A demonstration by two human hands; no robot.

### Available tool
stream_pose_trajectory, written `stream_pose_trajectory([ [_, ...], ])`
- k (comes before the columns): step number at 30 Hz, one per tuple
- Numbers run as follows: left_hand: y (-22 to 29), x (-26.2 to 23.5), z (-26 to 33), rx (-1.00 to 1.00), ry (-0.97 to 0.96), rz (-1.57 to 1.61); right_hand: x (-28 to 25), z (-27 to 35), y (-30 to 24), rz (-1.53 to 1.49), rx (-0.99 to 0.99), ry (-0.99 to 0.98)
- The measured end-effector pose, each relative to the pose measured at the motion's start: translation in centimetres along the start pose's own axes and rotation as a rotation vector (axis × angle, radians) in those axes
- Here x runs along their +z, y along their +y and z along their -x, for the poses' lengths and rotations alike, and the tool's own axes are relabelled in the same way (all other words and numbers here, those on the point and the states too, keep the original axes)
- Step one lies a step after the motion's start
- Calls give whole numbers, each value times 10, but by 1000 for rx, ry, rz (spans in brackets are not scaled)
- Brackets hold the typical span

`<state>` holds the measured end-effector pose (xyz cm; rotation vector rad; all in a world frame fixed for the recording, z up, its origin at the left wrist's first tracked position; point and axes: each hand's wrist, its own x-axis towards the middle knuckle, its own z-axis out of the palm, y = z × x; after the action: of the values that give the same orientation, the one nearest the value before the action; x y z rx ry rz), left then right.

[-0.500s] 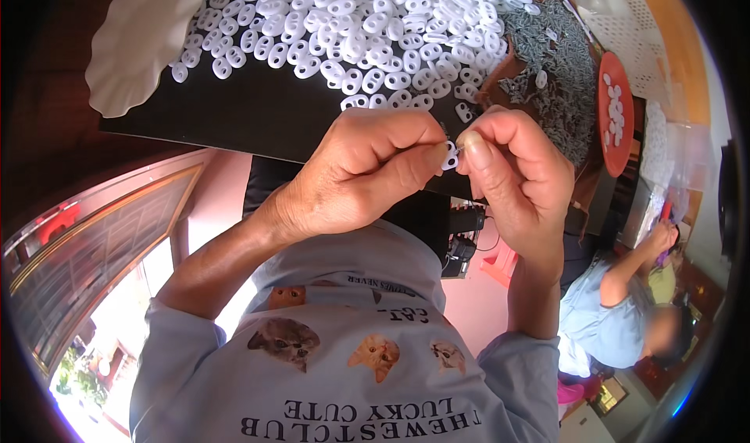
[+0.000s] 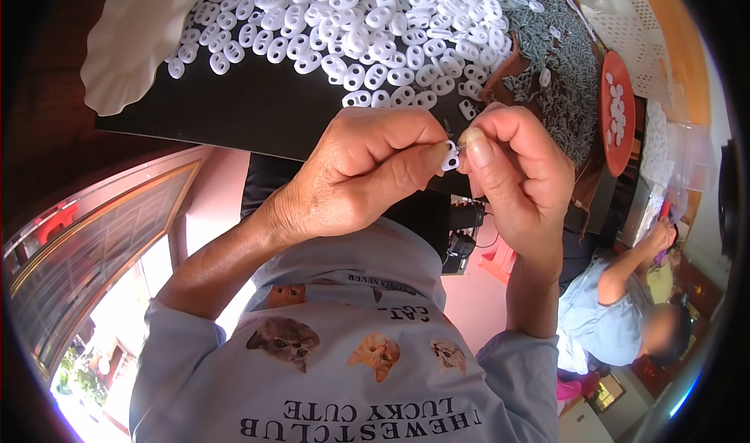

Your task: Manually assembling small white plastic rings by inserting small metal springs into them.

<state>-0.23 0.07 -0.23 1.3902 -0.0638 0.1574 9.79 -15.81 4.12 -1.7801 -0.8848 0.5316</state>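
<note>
My left hand pinches a small white oval plastic piece with two holes between thumb and forefinger. Facing it, my right hand is closed in a pinch on a thin grey metal piece that looks like a screw. Its tip meets the white piece or lies right beside it; the fingers hide the exact contact. Both hands are raised in front of the black table's near edge. Beyond them spreads a big heap of the same white pieces.
Grey screw-like metal parts are piled right of the heap. A red plate with several white pieces stands farther right, near a white perforated basket. A scalloped cream dish is at the far left. Another person sits at right.
The grey metal piece shows slightly more between my fingertips. Both hands stay almost in place, and the table view has shifted a little.
</note>
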Motion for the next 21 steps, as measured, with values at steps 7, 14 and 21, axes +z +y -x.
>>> stream_pose_trajectory([
  [7,-2,-1,1,10,9,108,2,1,0,-171,44,-5],
  [14,-4,-2,2,16,1,108,4,-1,0,-197,42,-33],
  [21,-4,-5,2,27,-23,98,5,-1,1,-219,61,2],
])
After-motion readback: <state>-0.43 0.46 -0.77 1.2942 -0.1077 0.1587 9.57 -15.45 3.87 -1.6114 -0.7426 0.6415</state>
